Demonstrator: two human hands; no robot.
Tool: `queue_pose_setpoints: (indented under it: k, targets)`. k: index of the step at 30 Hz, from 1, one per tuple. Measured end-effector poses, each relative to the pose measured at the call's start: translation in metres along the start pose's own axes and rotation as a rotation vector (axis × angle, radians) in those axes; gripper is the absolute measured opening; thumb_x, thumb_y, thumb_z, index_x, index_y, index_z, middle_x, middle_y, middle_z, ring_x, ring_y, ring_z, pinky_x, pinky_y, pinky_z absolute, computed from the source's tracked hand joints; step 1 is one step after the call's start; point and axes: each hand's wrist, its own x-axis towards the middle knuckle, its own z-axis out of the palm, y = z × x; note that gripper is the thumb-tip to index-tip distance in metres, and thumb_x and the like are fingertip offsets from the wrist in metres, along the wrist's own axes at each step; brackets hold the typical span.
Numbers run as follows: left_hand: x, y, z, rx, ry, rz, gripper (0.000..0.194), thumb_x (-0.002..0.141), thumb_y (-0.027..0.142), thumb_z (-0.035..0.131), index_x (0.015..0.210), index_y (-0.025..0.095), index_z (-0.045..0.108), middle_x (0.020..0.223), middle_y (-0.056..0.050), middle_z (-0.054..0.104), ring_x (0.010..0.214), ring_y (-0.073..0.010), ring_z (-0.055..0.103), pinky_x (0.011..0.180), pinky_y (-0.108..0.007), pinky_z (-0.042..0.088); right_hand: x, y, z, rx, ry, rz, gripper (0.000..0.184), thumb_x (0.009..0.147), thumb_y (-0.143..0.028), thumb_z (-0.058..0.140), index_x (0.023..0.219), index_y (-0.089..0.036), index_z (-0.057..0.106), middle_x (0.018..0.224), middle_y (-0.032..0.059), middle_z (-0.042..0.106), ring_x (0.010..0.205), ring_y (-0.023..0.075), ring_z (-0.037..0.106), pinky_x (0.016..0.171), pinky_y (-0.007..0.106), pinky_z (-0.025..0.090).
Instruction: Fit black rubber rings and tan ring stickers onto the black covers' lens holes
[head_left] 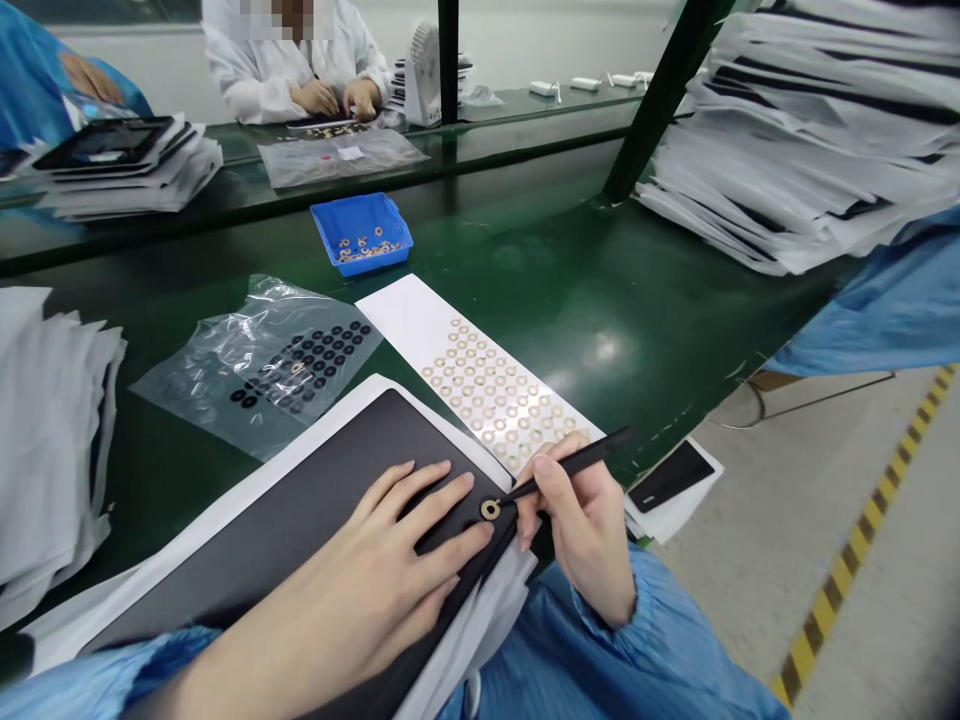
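Note:
My left hand (405, 560) lies flat on a black panel (285, 510), its fingers spread toward one corner. Black tweezers (577, 460) are pinched in my right hand (581, 510). Their tips touch a small gold-coloured ring (490, 509) that sits over a round hole or dark ring near the panel's corner. Under the panel are white sheets (480, 630). Beyond my right hand, a white strip (397, 300) carries rows of similar pale gold rings (487, 385). A clear plastic bag (210, 370) with black rings (322, 355) lies to the left of the strip.
A blue tray (362, 265) of loose gold rings stands farther back. Stacks of wrapped panels rise at far left (52, 450) and right (810, 150). A dark post (664, 105) stands at the back. A co-worker in white (292, 70) works across the bench (540, 260).

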Motion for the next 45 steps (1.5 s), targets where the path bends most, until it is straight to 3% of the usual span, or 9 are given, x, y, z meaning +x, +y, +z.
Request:
queue_pose_setpoints:
  k: [22, 28, 31, 37, 45]
  targets:
    - [-0.003, 0.002, 0.002, 0.017, -0.019, -0.016, 0.049, 0.087, 0.008, 0.041, 0.132, 0.024, 0.049, 0.134, -0.009, 0.05, 0.126, -0.0306, 0.041, 0.1, -0.053, 0.041, -0.002, -0.001, -0.002, -0.105, -0.027, -0.13, 0.024, 0.092, -0.034, 0.054, 0.074, -0.019, 0.048, 0.056, -0.0074, 0.048, 0.033, 0.0063, 0.051, 0.032, 0.017, 0.044]
    - [-0.005, 0.002, 0.005, 0.028, -0.043, -0.03, 0.048, 0.09, 0.012, 0.041, 0.136, 0.024, 0.045, 0.137, -0.007, 0.049, 0.128, -0.0282, 0.04, 0.102, -0.049, 0.038, -0.007, 0.002, -0.003, -0.3, -0.03, -0.487, 0.011, 0.092, -0.018, 0.05, 0.081, -0.02, 0.05, 0.061, -0.0033, 0.053, 0.046, 0.0098, 0.056, 0.045, 0.023, 0.049]
    - [-0.003, 0.003, 0.004, 0.037, -0.025, -0.058, 0.046, 0.091, 0.015, 0.041, 0.136, 0.023, 0.045, 0.136, -0.006, 0.051, 0.125, -0.0274, 0.043, 0.102, -0.048, 0.038, -0.01, 0.007, -0.003, -0.31, -0.022, -0.583, 0.007, 0.091, -0.014, 0.05, 0.086, -0.02, 0.05, 0.067, -0.001, 0.056, 0.052, 0.0122, 0.059, 0.047, 0.024, 0.049]
    - [0.007, 0.006, 0.001, 0.073, 0.038, -0.047, 0.035, 0.095, 0.022, 0.038, 0.126, 0.02, 0.055, 0.121, -0.005, 0.062, 0.112, -0.0261, 0.051, 0.094, -0.042, 0.042, -0.011, 0.011, -0.003, -0.166, 0.017, -0.547, 0.007, 0.093, -0.014, 0.048, 0.093, -0.021, 0.051, 0.076, -0.0012, 0.057, 0.043, 0.0076, 0.056, 0.042, 0.022, 0.048]
    - [0.013, 0.012, 0.007, 0.221, 0.094, -0.061, 0.031, 0.092, 0.024, 0.043, 0.118, 0.02, 0.059, 0.111, -0.005, 0.066, 0.101, -0.0245, 0.054, 0.098, -0.043, 0.034, -0.011, 0.013, -0.002, -0.139, 0.016, -0.513, 0.004, 0.094, -0.018, 0.049, 0.092, -0.02, 0.051, 0.076, -0.0013, 0.058, 0.044, 0.0082, 0.057, 0.043, 0.023, 0.049]
